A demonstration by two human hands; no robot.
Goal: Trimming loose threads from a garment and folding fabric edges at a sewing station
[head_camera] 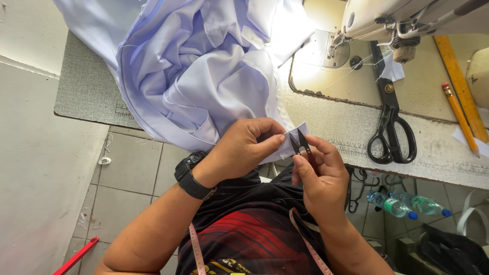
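A pale lilac garment (204, 66) is heaped on the sewing table (86, 91) and hangs over its front edge. My left hand (244, 147), with a black watch on the wrist, pinches a small flap of that cloth near the edge. My right hand (318, 173) holds small black thread snips (300, 143), blades pointing up against the pinched flap. A pink measuring tape (196, 252) hangs round my neck over a black and red shirt.
A cream sewing machine (407, 18) stands at the back right. Large black scissors (389, 117), a pencil (460, 118) and a wooden ruler (461, 84) lie on the table's right part. Plastic bottles (407, 206) sit on the floor below. A red bar (76, 256) lies bottom left.
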